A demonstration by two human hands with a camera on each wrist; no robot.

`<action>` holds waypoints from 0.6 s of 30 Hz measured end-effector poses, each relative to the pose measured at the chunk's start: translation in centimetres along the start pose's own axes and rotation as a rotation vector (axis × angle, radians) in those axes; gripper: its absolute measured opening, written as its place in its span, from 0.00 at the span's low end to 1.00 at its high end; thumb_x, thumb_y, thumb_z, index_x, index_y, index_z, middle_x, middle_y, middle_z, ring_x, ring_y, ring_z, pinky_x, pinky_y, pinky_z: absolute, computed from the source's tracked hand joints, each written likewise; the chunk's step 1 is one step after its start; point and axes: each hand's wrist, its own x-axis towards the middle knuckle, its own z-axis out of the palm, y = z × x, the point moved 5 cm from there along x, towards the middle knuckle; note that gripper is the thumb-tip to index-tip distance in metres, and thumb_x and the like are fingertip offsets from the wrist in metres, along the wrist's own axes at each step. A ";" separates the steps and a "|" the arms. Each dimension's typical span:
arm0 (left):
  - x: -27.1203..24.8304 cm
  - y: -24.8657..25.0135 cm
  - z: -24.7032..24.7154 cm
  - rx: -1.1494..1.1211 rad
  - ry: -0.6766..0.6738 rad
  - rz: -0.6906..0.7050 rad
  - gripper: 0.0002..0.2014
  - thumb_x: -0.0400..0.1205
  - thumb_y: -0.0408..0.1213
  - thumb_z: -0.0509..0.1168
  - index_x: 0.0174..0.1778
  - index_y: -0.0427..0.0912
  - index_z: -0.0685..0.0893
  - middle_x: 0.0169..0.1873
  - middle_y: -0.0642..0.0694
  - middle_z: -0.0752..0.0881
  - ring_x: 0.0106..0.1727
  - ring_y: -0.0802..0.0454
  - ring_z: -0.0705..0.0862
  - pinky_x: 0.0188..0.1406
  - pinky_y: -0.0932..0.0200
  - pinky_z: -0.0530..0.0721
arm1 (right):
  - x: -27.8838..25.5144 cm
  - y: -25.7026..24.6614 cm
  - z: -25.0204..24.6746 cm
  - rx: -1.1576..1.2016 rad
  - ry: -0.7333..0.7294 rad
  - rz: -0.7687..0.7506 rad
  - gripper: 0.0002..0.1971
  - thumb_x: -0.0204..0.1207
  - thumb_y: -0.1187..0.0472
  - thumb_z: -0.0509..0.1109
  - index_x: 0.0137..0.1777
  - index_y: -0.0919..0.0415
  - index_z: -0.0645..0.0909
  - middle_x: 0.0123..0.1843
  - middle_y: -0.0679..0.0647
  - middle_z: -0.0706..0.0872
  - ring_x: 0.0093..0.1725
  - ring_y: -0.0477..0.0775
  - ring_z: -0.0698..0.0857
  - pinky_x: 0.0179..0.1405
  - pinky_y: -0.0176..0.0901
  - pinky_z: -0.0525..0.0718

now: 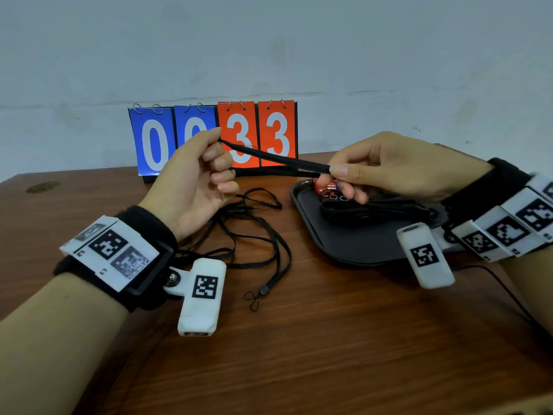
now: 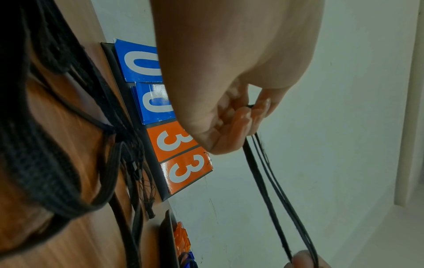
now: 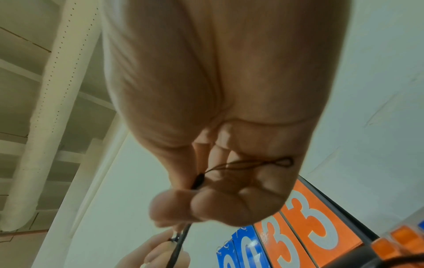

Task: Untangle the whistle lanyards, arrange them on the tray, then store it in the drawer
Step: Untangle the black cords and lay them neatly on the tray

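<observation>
**Flat black cord pulled taut between two hands**

The left hand point(image 1: 191, 181) and right hand point(image 1: 386, 166) are each pinching one woven lanyard point(image 1: 275, 158) above the wooden table point(image 1: 299, 339). Loose cords point(image 1: 257, 235) are lying tangled beside the smooth black tray point(image 1: 353, 247) holding bundled whistles point(image 1: 329, 190).

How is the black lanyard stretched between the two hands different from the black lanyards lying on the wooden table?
The black lanyard stretched between the hands is taut and straight in the air; the loose black lanyards on the wooden table lie slack in crossing loops. The stretched one is pinched by the left hand and the right hand; no hand holds the loose ones. The stretched one hangs near the black plastic tray; the loose ones lie left of it. All are thin black cords.
</observation>
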 end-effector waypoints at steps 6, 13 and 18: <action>-0.2 -0.5 0.3 0.073 0.014 -0.070 0.12 0.88 0.45 0.63 0.41 0.46 0.80 0.27 0.53 0.70 0.25 0.58 0.64 0.22 0.66 0.68 | 0.0 0.9 -2.1 -0.011 0.146 0.052 0.10 0.85 0.56 0.67 0.59 0.61 0.83 0.37 0.54 0.88 0.32 0.49 0.81 0.34 0.34 0.81; 0.0 -0.9 0.0 0.228 0.043 -0.063 0.13 0.88 0.36 0.66 0.68 0.45 0.85 0.38 0.50 0.86 0.26 0.60 0.73 0.22 0.67 0.74 | -0.2 2.2 -4.7 0.099 0.281 0.101 0.03 0.85 0.57 0.68 0.54 0.56 0.80 0.32 0.51 0.81 0.27 0.47 0.74 0.25 0.32 0.74; -0.3 -1.6 0.6 0.277 -0.047 -0.169 0.13 0.88 0.37 0.66 0.67 0.42 0.87 0.44 0.50 0.87 0.28 0.60 0.74 0.21 0.68 0.73 | 0.1 2.7 -5.1 0.534 0.298 0.115 0.06 0.85 0.60 0.64 0.48 0.58 0.81 0.31 0.48 0.78 0.25 0.41 0.71 0.26 0.29 0.75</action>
